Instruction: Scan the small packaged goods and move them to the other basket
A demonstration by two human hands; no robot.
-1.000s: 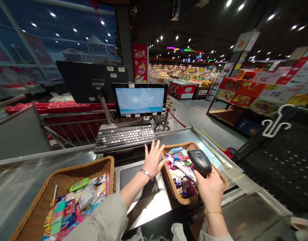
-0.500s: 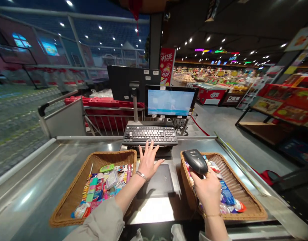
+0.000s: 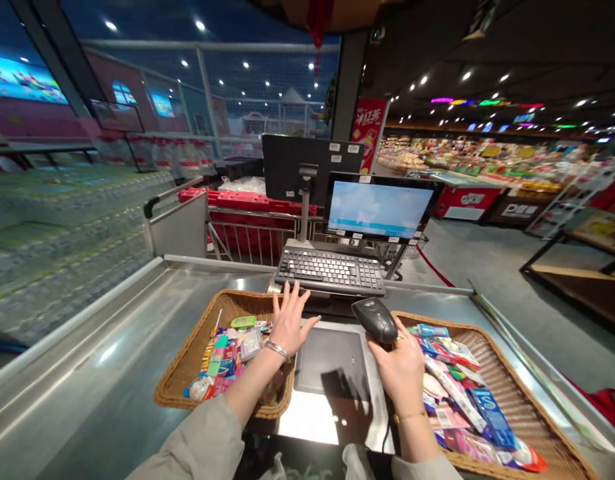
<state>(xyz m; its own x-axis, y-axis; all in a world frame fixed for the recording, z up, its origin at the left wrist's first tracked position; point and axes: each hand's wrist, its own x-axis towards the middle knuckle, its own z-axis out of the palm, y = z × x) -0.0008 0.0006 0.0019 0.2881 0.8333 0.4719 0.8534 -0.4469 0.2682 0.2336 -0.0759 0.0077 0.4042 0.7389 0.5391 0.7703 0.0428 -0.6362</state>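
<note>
My right hand (image 3: 401, 367) is wrapped around a black handheld barcode scanner (image 3: 375, 320), held above the counter beside the right wicker basket (image 3: 532, 373). My left hand (image 3: 290, 323) has its fingers spread and holds nothing. It hovers between the left wicker basket (image 3: 180, 373) and the front edge of the black keyboard (image 3: 332, 268). Small packaged goods fill part of both baskets, among them a blue box (image 3: 492, 419) on the right and a green pack (image 3: 243, 322) on the left. A dark flat panel (image 3: 332, 360) is set in the counter between the baskets.
Behind the keyboard stand a lit monitor (image 3: 382, 208) and a second screen (image 3: 287, 167) seen from its back. A metal counter (image 3: 127, 333) carries everything. Beyond it are a shopping cart (image 3: 247, 233) and a red sign (image 3: 371, 127). Store displays spread out at the back right.
The view has turned left, so the counter things appear farther right. My right hand and the scanner have moved left, off the right basket toward the middle. My left hand stays spread near the keyboard.
</note>
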